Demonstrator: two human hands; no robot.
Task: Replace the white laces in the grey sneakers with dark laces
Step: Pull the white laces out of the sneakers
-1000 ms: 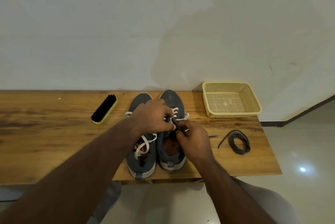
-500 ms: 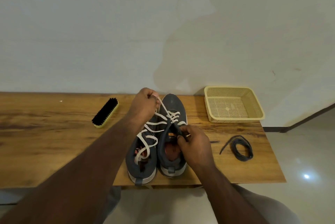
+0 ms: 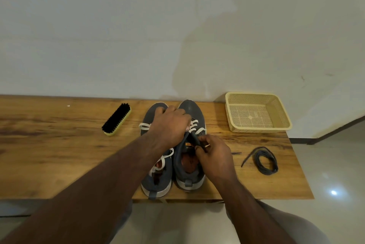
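Two grey sneakers stand side by side on the wooden table (image 3: pixel 59 154), toes toward the wall. The right sneaker (image 3: pixel 189 172) carries a white lace (image 3: pixel 195 125) across its upper eyelets. My left hand (image 3: pixel 169 125) is closed over that lace at the sneaker's front. My right hand (image 3: pixel 215 156) pinches the sneaker's tongue (image 3: pixel 194 138) at the collar. The left sneaker (image 3: pixel 156 180) has a loose white lace (image 3: pixel 161 162) trailing over its opening. A coiled dark lace (image 3: pixel 264 159) lies on the table to the right, apart from both hands.
A black-bristled shoe brush (image 3: pixel 117 119) lies left of the sneakers. A cream perforated plastic basket (image 3: pixel 256 112) stands at the back right, against the wall. The table's front edge runs just behind the sneakers' heels, and its right edge is past the dark lace.
My left hand had lifted a stretch of white lace up and away toward the wall; now it has come back down onto the right sneaker's eyelets. My right hand stays on the tongue.
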